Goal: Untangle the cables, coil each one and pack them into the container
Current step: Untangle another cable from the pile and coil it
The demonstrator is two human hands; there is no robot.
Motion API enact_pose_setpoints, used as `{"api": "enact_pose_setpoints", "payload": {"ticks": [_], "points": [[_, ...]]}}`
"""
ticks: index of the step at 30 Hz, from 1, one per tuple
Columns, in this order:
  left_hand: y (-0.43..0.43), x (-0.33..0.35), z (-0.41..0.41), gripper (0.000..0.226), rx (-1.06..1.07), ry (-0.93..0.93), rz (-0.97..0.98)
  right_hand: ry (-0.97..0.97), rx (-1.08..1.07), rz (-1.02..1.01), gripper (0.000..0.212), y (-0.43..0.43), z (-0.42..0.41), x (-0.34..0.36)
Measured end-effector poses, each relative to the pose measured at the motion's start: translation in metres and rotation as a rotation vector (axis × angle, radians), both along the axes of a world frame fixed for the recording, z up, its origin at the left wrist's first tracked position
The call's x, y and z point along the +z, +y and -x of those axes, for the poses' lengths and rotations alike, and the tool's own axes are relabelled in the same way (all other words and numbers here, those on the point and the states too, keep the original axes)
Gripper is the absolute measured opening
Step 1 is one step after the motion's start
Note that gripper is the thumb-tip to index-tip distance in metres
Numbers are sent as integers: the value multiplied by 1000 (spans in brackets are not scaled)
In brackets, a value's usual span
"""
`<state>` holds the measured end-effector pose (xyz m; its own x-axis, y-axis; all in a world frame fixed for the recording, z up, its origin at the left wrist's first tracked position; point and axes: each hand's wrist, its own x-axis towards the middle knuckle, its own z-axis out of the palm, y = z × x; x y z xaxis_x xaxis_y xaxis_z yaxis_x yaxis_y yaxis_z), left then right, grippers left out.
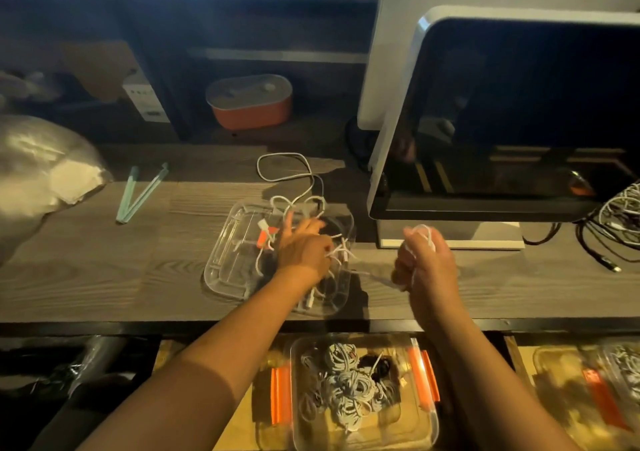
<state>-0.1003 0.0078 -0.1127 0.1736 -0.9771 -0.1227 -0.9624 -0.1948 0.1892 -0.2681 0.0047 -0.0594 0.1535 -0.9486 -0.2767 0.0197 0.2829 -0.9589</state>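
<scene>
A clear plastic tray point(221, 267) lies on the wooden desk with tangled white cables point(341, 253) in it. One white cable point(277, 166) loops out behind the tray onto the desk. My left hand point(304, 246) reaches into the tray, fingers spread and curled among the cable strands. My right hand point(424, 260) is raised to the right of the tray and grips a small bundle of white cable point(424, 234) wound round its fingers. Below the desk edge stands a clear container point(420, 433) with orange clips, holding several coiled white cables point(346, 384).
A large dark monitor point(519, 121) stands at the right, with a heap of more cables point(620, 215) beside it. A green clip stick point(138, 194) and a crumpled plastic bag point(45, 163) lie at the left. An orange box point(251, 105) sits on the back shelf. Another container point(595, 391) stands lower right.
</scene>
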Motion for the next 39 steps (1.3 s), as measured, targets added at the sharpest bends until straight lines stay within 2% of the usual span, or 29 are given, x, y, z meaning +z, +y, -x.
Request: {"api": "enact_pose_setpoints", "payload": {"ticks": [1,3,4,7,9,14,17,20,22,25,27,31,33,36,37,39], "points": [[2,0,-6,15,23,-4,8,120,55,37,8,-2,4,0],[3,1,-13,16,12,-26,21,345,213,96,31,-7,11,-7],[2,2,-13,19,-13,-31,26,467,316,111,35,-8,10,-11],[-5,8,1,33,-79,-44,35,902,648,121,20,-3,1,-18],[-8,10,8,38,-130,-76,19,1041,714,96,13,-1,-2,-23],[-3,8,12,33,-57,-28,-17,938,722,199,4,-5,5,-21],[0,6,11,18,-11,28,-42,607,542,211,9,0,4,-13],[4,3,11,32,14,35,-58,208,312,99,15,9,-6,4],[4,5,12,36,46,95,-51,43,211,-7,13,14,-14,12],[-2,8,14,18,95,187,3,-91,58,-110,10,17,-22,13],[-6,9,15,16,85,148,18,-38,-6,-86,15,15,-22,12],[-11,7,11,33,26,33,14,102,15,31,15,4,-17,8],[-12,8,9,38,-1,-27,17,332,213,147,18,-2,-11,3],[-14,10,-1,29,11,-75,102,875,664,149,14,-7,2,-8],[-15,11,-6,23,18,-78,149,985,752,137,12,-8,8,-15],[-17,14,-15,19,18,-82,208,979,773,136,8,-6,16,-24]]}}
